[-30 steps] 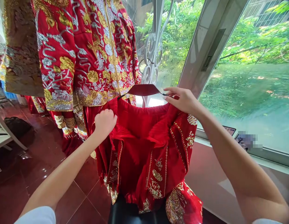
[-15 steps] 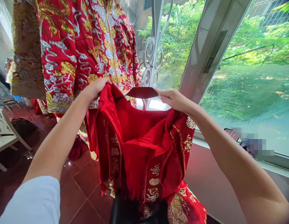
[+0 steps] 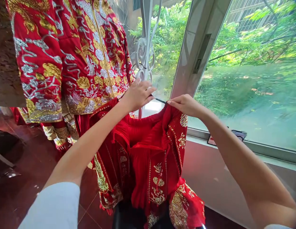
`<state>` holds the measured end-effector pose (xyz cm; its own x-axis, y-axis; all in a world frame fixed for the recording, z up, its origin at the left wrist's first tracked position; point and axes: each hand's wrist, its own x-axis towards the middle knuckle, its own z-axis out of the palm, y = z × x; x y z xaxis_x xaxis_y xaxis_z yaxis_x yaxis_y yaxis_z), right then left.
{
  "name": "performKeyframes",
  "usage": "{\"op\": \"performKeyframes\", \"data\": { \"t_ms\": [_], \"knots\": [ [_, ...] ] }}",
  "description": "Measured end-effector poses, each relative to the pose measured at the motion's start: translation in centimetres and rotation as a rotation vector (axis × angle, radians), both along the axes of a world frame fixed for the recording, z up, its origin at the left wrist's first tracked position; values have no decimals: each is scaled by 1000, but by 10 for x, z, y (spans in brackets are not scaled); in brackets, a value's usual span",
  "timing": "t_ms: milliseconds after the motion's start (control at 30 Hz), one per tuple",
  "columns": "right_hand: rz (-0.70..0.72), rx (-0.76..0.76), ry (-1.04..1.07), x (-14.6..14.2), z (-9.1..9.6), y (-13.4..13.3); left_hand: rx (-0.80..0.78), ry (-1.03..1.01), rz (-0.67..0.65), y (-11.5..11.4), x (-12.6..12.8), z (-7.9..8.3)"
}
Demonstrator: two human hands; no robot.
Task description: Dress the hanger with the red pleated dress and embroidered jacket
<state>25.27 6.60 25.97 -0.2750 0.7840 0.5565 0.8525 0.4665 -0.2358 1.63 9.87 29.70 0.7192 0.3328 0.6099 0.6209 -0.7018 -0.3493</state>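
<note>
A red skirt [image 3: 140, 165] with gold embroidered panels hangs from a thin dark hanger [image 3: 160, 100], its gathered waist sagging between the two ends. My right hand [image 3: 183, 105] is closed, thumb and fingers pinching the skirt's upper right corner at the hanger's end. Over the middle of the hanger is my left hand [image 3: 139, 93], its fingers stretched and apart. It hides part of the hanger, so contact there is unclear. Behind my left hand is a red jacket [image 3: 90, 63] covered in gold and silver embroidery.
Windows [image 3: 245, 89] run along the right, above a sill where a phone-like object [image 3: 237, 135] lies. A white scrollwork metal stand [image 3: 145, 57] rises behind the hanger. Beneath the skirt is a black surface [image 3: 129, 214]. Tiled floor [image 3: 88, 206] shows at lower left.
My left hand has left the skirt's upper left corner and moved right, over the hanger, with fingers spread. The skirt's left side has dropped outward. My right hand keeps its pinch; the view has shifted right.
</note>
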Motion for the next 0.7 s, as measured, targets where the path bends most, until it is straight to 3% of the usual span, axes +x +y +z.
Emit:
{"op": "performKeyframes", "data": {
  "t_ms": [133,333,400,467,567,633,700],
  "knots": [
    [-74,199,174,-6,-10,3,24,4,96,19,22,-11],
    [-284,470,355,-6,19,18,4,-12,146,11,28,-6],
    [-310,565,370,-18,18,14,-9,-20,163,8,29,-6],
    [-237,579,293,-35,5,2,-8,-31,179,8,30,-7],
    [5,478,168,-45,-26,-19,24,-30,169,11,29,-10],
    [56,446,284,-30,-41,-25,48,-20,167,14,29,-12],
    [10,462,504,0,-48,-22,63,-11,169,16,28,-13]
  ]
}}
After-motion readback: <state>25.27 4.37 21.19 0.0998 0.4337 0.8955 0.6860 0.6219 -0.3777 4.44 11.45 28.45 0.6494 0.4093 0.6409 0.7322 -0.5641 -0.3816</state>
